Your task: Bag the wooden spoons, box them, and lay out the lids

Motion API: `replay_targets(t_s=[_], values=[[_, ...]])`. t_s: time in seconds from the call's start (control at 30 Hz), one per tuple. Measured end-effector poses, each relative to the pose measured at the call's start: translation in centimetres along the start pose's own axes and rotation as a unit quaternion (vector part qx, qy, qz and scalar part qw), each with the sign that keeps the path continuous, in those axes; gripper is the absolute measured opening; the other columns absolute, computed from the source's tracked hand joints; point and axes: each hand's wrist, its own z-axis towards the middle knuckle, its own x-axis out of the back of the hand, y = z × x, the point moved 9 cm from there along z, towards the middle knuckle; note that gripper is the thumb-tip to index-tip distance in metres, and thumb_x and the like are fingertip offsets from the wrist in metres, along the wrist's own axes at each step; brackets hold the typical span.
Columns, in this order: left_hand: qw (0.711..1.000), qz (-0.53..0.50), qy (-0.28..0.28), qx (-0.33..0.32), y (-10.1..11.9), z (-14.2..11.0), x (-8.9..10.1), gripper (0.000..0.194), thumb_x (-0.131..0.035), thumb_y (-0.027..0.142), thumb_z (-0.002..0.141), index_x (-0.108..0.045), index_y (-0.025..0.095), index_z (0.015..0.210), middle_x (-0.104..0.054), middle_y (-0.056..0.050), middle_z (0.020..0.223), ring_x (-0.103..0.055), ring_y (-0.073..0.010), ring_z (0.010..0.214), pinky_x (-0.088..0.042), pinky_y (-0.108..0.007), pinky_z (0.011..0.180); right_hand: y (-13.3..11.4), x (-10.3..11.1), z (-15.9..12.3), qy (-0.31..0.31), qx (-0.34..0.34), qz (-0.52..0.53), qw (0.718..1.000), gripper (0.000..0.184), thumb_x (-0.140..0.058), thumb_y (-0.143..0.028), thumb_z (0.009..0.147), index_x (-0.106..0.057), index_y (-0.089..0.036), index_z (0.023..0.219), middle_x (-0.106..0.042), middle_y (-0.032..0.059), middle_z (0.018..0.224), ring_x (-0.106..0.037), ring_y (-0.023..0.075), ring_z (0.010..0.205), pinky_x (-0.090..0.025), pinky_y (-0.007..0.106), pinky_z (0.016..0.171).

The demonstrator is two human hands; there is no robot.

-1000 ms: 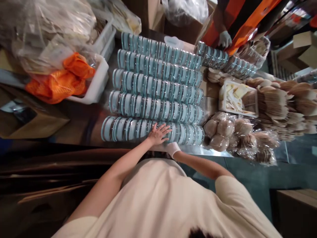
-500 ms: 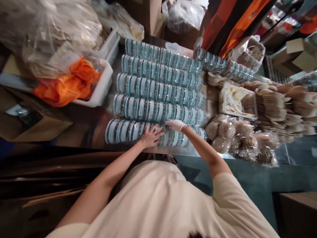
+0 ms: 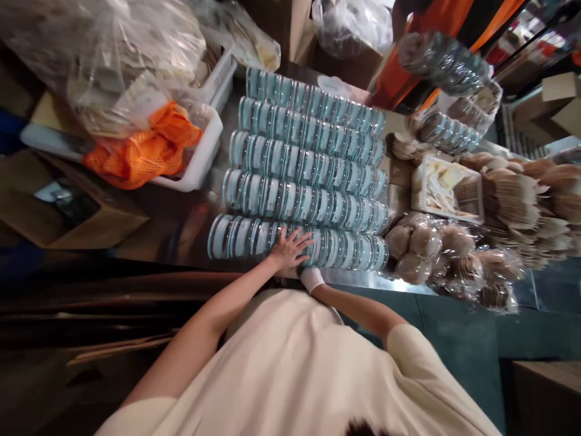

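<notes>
Several rows of round clear containers with bluish rims lie on their sides, packed face to face, on the metal table (image 3: pixel 188 233). My left hand (image 3: pixel 290 248), bare, rests on the nearest row (image 3: pixel 351 249) with its fingers spread and holds nothing. Just right of it and lower, at the front edge of the table, is my right hand (image 3: pixel 311 280) in a white glove. Its fingers are hidden against the edge, so their pose does not show. Behind the nearest row lies the second row (image 3: pixel 272 195).
A stack of clear containers (image 3: pixel 447 63) hangs in the air before a person in orange and black (image 3: pixel 440 24). To the right are a white basket (image 3: pixel 447 212), bagged brown round pieces (image 3: pixel 426 242) and fanned brown stacks (image 3: pixel 512 200). An orange mesh bag (image 3: pixel 145 151) sits at left.
My right hand has come off the nearest row and down to the table's front edge. My left hand stays spread on the row. At the far right, a container stack has risen off the table.
</notes>
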Motion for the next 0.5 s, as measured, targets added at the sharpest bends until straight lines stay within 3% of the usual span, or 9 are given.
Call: replay_targets(t_s=[0.1, 0.2, 0.3, 0.4, 0.5], values=[[1.0, 0.002, -0.002, -0.004, 0.2, 0.2, 0.4, 0.064, -0.058, 0.054, 0.108, -0.049, 0.04, 0.17, -0.046, -0.006, 0.178, -0.041, -0.0443, 0.163, -0.02, -0.083, 0.131, -0.3, -1.8, -0.4, -0.007, -0.025, 0.019, 0.999, 0.041, -0.048, -0.008, 0.105, -0.073, 0.002, 0.136, -0.076, 0.0351, 0.122, -0.08, 0.0329, 0.116, -0.061, 0.038, 0.09], [1.0, 0.004, 0.01, -0.027, -0.1, -0.7, 1.3, 0.065, -0.057, 0.056, 0.109, -0.048, 0.038, 0.171, -0.044, -0.008, 0.178, -0.042, -0.0421, 0.164, -0.016, -0.082, 0.133, 2.6, -0.3, -1.0, -0.005, -0.033, 0.037, 0.999, 0.037, -0.05, -0.027, 0.111, -0.081, -0.01, 0.122, -0.081, 0.025, 0.113, -0.081, 0.0335, 0.109, -0.062, 0.037, 0.087], [0.998, 0.009, 0.062, -0.008, -2.3, -2.7, 2.9, 0.06, -0.054, 0.055, 0.111, -0.053, 0.035, 0.168, -0.048, -0.011, 0.176, -0.041, -0.0398, 0.165, -0.009, -0.081, 0.135, 7.2, 4.9, -0.9, 0.066, -0.052, 0.043, 0.996, 0.051, -0.032, -0.04, 0.118, -0.074, -0.019, 0.137, -0.08, 0.0199, 0.122, -0.08, 0.0318, 0.114, -0.059, 0.037, 0.091], [0.998, 0.005, 0.058, 0.007, -4.3, -4.5, 3.0, 0.055, -0.058, 0.052, 0.11, -0.06, 0.037, 0.162, -0.054, -0.011, 0.172, -0.043, -0.0408, 0.164, -0.013, -0.082, 0.134, 9.5, 11.1, 1.4, 0.141, -0.004, 0.023, 0.99, 0.047, -0.036, -0.032, 0.118, -0.062, -0.024, 0.155, -0.071, 0.0161, 0.145, -0.075, 0.0271, 0.124, -0.055, 0.03, 0.092], [1.0, -0.009, 0.018, 0.005, -5.0, -4.9, 2.2, 0.056, -0.063, 0.049, 0.107, -0.06, 0.039, 0.162, -0.052, -0.01, 0.174, -0.044, -0.0429, 0.162, -0.018, -0.085, 0.13, 8.5, 14.1, 5.1, 0.081, 0.089, -0.003, 0.993, 0.038, -0.054, -0.025, 0.112, -0.071, -0.021, 0.146, -0.071, 0.0129, 0.146, -0.072, 0.022, 0.123, -0.051, 0.024, 0.092]])
